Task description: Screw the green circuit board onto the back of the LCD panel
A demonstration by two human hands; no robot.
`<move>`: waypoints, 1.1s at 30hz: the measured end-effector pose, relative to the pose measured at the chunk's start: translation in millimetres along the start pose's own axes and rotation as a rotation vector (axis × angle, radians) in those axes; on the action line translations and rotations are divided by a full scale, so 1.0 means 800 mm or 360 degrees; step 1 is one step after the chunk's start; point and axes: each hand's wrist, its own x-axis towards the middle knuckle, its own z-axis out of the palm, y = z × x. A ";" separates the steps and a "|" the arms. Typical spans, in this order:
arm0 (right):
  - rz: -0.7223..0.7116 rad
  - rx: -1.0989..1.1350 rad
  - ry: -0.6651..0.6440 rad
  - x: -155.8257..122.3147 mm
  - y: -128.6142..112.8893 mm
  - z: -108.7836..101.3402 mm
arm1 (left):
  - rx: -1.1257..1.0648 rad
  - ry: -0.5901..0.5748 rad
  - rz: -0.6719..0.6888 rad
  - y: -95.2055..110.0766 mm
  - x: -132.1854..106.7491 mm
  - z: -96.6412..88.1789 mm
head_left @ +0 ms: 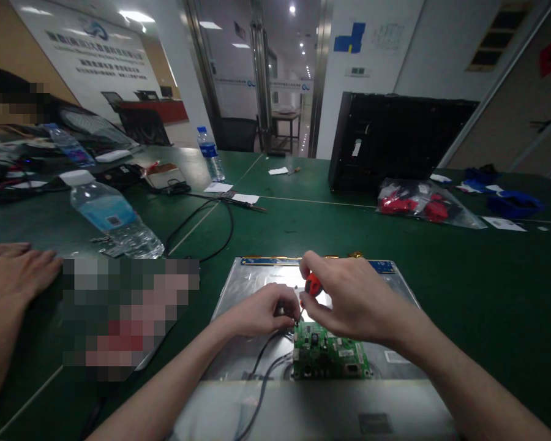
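My right hand is closed around the red and black handle of a screwdriver. Its thin shaft points down at the upper left corner of a green circuit board. At that same corner my left hand has its fingers bent together close to the screwdriver tip; what they pinch, if anything, is hidden. The board lies on the silver metal back of a flat display panel, with dark cables running from the board's left side. A narrow blue circuit strip runs along the panel's far edge.
To the left stand a large water bottle and another person's hand. Farther back are a smaller bottle and a soldering iron with its cord. A black monitor and a bag of red parts sit at the right.
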 end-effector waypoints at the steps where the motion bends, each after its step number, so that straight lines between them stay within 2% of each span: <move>1: -0.0020 0.0036 -0.0004 0.000 -0.001 -0.002 | 0.0000 0.0002 -0.0007 0.000 0.000 0.000; 4: -0.0024 0.0039 0.0009 0.001 -0.001 -0.003 | 0.0032 -0.0002 -0.0017 0.003 0.000 -0.002; 8: 0.0121 -0.0091 0.0000 0.004 0.003 0.001 | -0.0014 -0.0045 -0.0024 0.006 -0.001 -0.002; 14: -0.0077 0.0090 -0.0003 -0.001 0.003 -0.006 | -0.0031 0.0002 -0.0019 0.005 0.000 -0.003; 20: 0.0067 -0.0043 -0.0003 0.002 -0.001 -0.003 | -0.0061 -0.0046 0.0030 0.005 0.002 -0.004; 26: -0.0053 0.0094 0.0025 -0.002 -0.003 -0.004 | -0.0022 -0.0024 -0.0006 -0.001 0.000 -0.001; 30: 0.0061 -0.0045 0.0015 -0.001 -0.002 -0.002 | -0.0007 -0.0039 0.0031 0.000 0.000 -0.002; 33: 0.0055 0.0017 0.0005 0.000 -0.001 -0.003 | -0.0027 -0.0051 0.0009 -0.002 0.001 -0.001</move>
